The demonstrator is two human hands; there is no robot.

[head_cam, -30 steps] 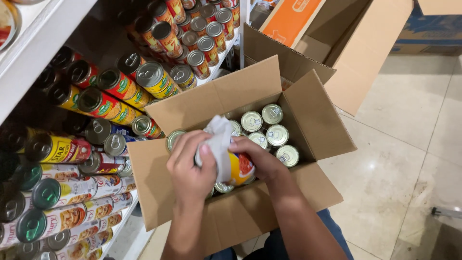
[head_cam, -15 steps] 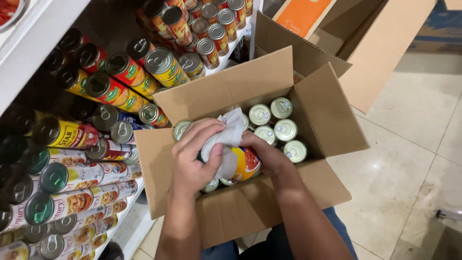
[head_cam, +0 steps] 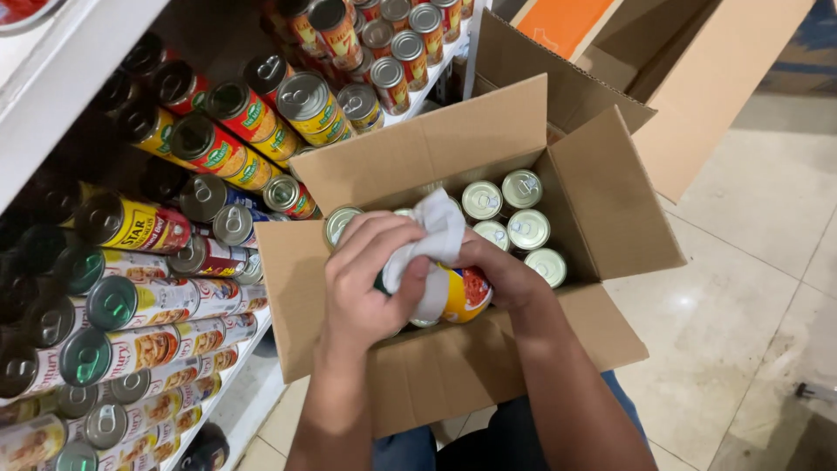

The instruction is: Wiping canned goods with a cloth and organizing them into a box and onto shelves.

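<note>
An open cardboard box (head_cam: pixel 610 201) rests on my lap, with several silver-topped cans (head_cam: pixel 514 214) standing in its far corner. Over the box, my right hand (head_cam: pixel 501 275) grips a can with a yellow and red label (head_cam: pixel 462 296). My left hand (head_cam: pixel 370 275) presses a white cloth (head_cam: pixel 432 240) against that can, its fingers wrapped over the cloth. The cloth covers the can's top.
Store shelves (head_cam: pixel 52 78) at the left hold rows of cans lying on their sides (head_cam: pixel 227 122). More cans stand on a shelf at the top (head_cam: pixel 392 44). Another open cardboard box (head_cam: pixel 724 78) sits behind on the tiled floor (head_cam: pixel 758 288).
The cloth and my left hand have shifted slightly over the can while my right hand keeps holding it. The camera view has drifted a little.
</note>
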